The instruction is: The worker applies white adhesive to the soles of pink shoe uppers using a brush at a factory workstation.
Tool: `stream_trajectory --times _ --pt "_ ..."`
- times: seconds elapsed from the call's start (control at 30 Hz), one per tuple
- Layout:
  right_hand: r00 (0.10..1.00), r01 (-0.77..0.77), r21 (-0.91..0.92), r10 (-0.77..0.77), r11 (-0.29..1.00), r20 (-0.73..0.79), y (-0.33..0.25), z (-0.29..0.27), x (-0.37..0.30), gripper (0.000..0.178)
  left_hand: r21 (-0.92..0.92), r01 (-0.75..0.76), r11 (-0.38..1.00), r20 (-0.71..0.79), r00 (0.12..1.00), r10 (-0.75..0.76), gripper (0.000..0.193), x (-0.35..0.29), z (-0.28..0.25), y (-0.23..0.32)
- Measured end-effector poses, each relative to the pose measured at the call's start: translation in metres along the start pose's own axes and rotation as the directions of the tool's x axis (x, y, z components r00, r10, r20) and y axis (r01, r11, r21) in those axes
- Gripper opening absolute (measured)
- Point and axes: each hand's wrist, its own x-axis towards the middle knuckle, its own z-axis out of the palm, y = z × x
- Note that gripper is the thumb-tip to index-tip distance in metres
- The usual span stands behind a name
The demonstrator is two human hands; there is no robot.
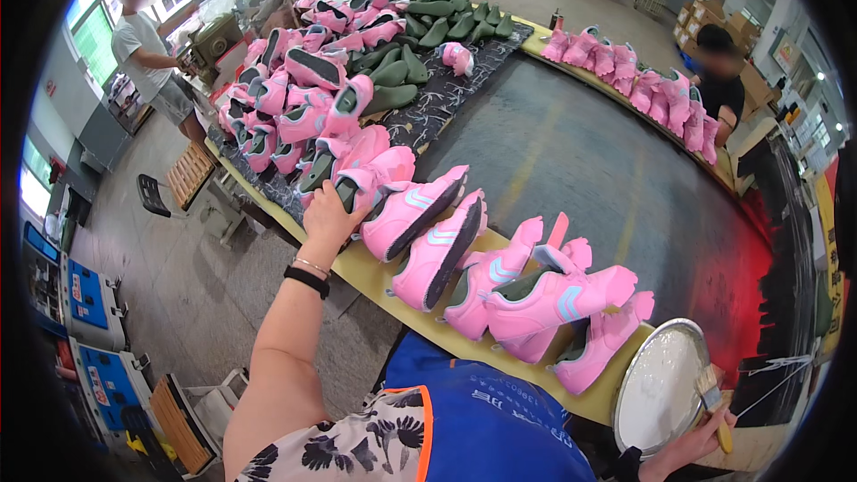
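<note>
Pink shoes: the left hand curls around one at nine o'clock. At four, the right hand clasps one brush by one bowl.

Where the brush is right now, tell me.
In the head view, the brush is at the lower right, held in the right hand, with its bristles by the right rim of the bowl.

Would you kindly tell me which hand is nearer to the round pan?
Right. The right hand is beside the round pan, at its lower right, holding a brush; the left hand is far to its left, on a pink shoe.
</note>
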Motion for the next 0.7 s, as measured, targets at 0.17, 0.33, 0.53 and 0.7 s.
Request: stream_trajectory --times 0.17,0.33,0.53,0.7 --pt "0.999 0.030 -0.043 -0.029 0.999 0.026 0.018 -0.018 -0.009 0.021 0.058 -0.062 0.996 0.031 0.998 0.060 0.072 0.013 -0.026 0.017" --pt "0.998 0.004 0.006 -0.004 1.000 -0.069 0.034 -0.034 -0.006 0.023 0.050 -0.057 0.997 -0.206 0.976 0.066 0.065 -0.003 -0.059 0.016" --pt "0.993 -0.062 -0.003 0.061 0.998 -0.104 0.022 -0.022 -0.002 0.023 -0.570 0.027 0.821 -0.203 0.964 -0.173 0.056 -0.021 -0.092 -0.027" --pt "0.992 -0.027 0.037 0.032 0.999 -0.123 0.009 0.004 -0.009 0.015 -0.910 0.358 -0.208 0.375 0.925 -0.051 0.047 -0.056 -0.068 0.000"
